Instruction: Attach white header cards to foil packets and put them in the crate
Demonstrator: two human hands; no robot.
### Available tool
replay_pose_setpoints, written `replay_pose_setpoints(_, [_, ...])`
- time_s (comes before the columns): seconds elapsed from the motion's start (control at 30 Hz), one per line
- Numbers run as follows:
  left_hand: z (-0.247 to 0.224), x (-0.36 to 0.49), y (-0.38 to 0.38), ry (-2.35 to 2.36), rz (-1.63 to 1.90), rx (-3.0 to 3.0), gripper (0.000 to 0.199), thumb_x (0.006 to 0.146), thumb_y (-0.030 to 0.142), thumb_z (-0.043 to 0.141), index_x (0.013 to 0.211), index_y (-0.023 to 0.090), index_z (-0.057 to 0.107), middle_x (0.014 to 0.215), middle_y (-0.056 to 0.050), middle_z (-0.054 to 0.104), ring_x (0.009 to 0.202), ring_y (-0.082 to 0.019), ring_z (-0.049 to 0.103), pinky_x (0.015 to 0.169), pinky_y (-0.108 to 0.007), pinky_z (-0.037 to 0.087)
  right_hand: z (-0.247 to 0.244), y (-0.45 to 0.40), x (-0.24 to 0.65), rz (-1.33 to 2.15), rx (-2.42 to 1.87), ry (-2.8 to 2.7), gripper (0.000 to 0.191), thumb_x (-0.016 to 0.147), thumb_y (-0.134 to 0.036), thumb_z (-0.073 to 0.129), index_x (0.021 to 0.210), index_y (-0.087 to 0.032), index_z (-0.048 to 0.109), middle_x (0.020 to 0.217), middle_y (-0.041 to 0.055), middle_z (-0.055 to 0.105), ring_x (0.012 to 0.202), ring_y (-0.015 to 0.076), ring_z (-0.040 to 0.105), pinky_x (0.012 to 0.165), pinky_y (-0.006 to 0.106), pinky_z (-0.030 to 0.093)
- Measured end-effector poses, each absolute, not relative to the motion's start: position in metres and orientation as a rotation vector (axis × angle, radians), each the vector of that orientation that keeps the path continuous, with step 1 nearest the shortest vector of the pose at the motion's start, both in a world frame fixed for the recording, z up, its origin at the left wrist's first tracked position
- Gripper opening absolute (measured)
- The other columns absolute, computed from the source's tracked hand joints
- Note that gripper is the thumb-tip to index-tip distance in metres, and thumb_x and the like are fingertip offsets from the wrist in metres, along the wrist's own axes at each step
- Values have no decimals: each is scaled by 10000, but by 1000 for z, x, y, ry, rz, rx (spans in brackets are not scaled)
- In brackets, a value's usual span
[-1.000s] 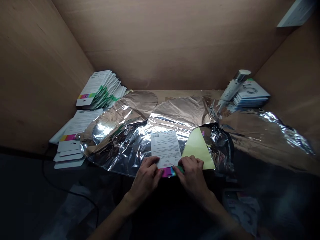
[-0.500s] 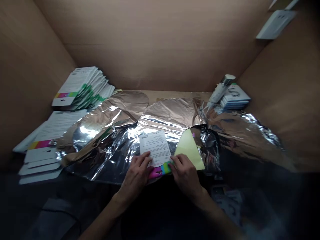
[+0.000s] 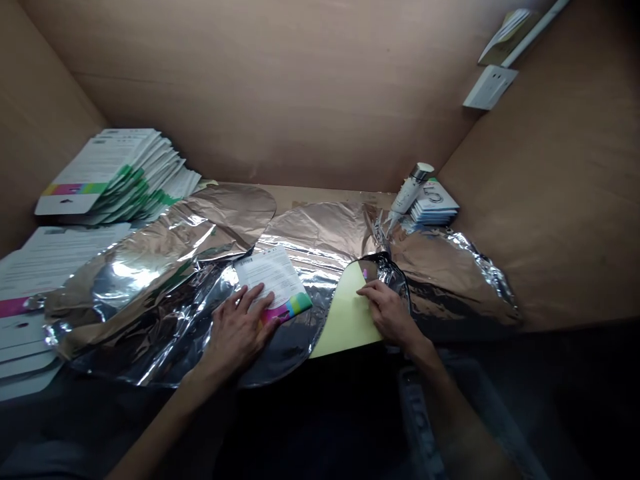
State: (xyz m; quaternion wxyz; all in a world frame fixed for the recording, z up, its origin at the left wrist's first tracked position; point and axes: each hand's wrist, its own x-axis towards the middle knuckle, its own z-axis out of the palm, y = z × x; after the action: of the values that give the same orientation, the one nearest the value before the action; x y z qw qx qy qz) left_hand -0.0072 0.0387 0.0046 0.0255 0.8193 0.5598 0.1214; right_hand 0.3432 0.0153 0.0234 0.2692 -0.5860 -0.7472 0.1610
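A white printed card packet (image 3: 273, 277) with a rainbow-coloured band along its near edge lies tilted on crinkled silver foil sheeting (image 3: 320, 230). My left hand (image 3: 240, 327) rests on its near left part, fingers spread and lying flat. To the right, my right hand (image 3: 390, 310) is over the right side of a pale yellow sheet (image 3: 345, 320), with its fingers bent and drawn together. Anything between those fingertips is too small or hidden to make out. Just beyond them is a small pink item (image 3: 365, 273) by a dark-edged opening in the foil.
At the back left leans a thick fanned stack of similar printed packets (image 3: 125, 173), with more packets (image 3: 25, 340) in front of it. A white bottle with a silver cap (image 3: 413, 190) leans by a small pile of cards (image 3: 435, 203). Brown board walls (image 3: 250, 93) enclose the table.
My right hand has let go of the packet and moved to the yellow sheet. My left hand has flattened on the packet, which is now turned. The whole view has shifted and tilted.
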Motion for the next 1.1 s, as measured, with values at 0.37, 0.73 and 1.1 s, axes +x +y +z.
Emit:
replay_pose_setpoints(0.37, [1, -3, 35, 1778, 403, 2562, 423, 1033, 423, 440, 1394, 271, 599, 1567, -60, 506, 1473, -350, 358, 1111, -548, 320, 20, -26, 307, 450, -1514, -2208, 425, 869, 41, 483, 1125, -203, 719, 1122, 98, 623, 1059, 258, 559, 956, 435, 443])
replay_pose_setpoints(0.73, [0, -3, 33, 1753, 411, 2565, 420, 1013, 421, 494, 1405, 315, 603, 1598, -32, 474, 1465, -336, 365, 1113, -537, 290, 33, -25, 304, 744, -1424, -1945, 216, 846, -12, 544, 909, -217, 573, 964, 26, 578, 872, 191, 564, 793, 341, 432])
replay_pose_setpoints(1.1, [2, -4, 32, 1732, 450, 2546, 423, 1005, 418, 530, 1404, 300, 608, 1586, -49, 489, 1465, -337, 370, 1128, -537, 289, 32, -6, 303, 422, -1615, -2397, 127, 1018, -187, 497, 922, -216, 574, 988, 64, 596, 945, 256, 547, 886, 437, 380])
